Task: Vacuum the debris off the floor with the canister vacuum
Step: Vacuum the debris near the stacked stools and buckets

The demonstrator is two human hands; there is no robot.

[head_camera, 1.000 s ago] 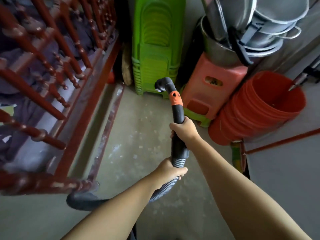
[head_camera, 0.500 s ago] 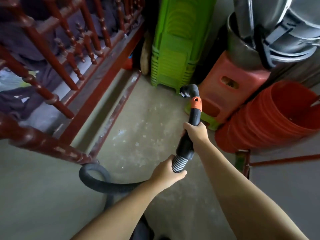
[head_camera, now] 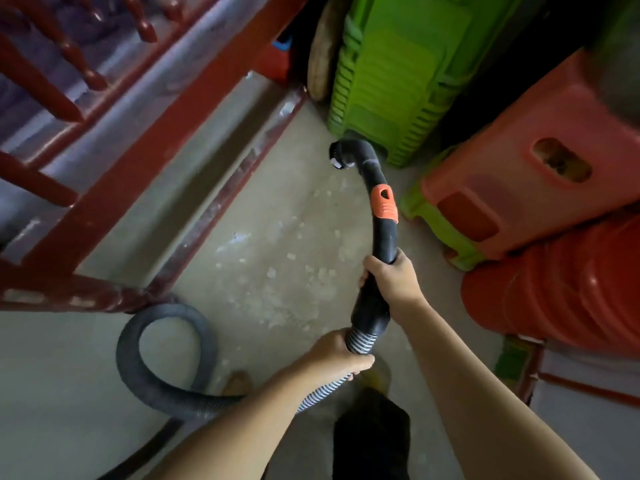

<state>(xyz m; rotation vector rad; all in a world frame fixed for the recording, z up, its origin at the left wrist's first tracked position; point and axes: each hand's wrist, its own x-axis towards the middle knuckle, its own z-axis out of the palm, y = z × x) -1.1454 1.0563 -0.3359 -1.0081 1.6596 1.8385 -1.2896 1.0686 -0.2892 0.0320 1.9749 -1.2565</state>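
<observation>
Debris-flecked concrete floor (head_camera: 277,244) centre frame, stacked orange buckets (head_camera: 561,292) right, contents unseen; left hand (head_camera: 337,355) clamped on ribbed hose (head_camera: 360,341), right hand (head_camera: 391,278) on black wand (head_camera: 382,233).

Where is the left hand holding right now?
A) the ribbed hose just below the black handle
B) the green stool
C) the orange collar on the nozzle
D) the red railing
A: the left hand grips the ribbed hose where it enters the black handle, while the right hand holds the handle higher up.

Single head-worn view, steeply downward and forward, close over the floor (head_camera: 277,258).
</observation>
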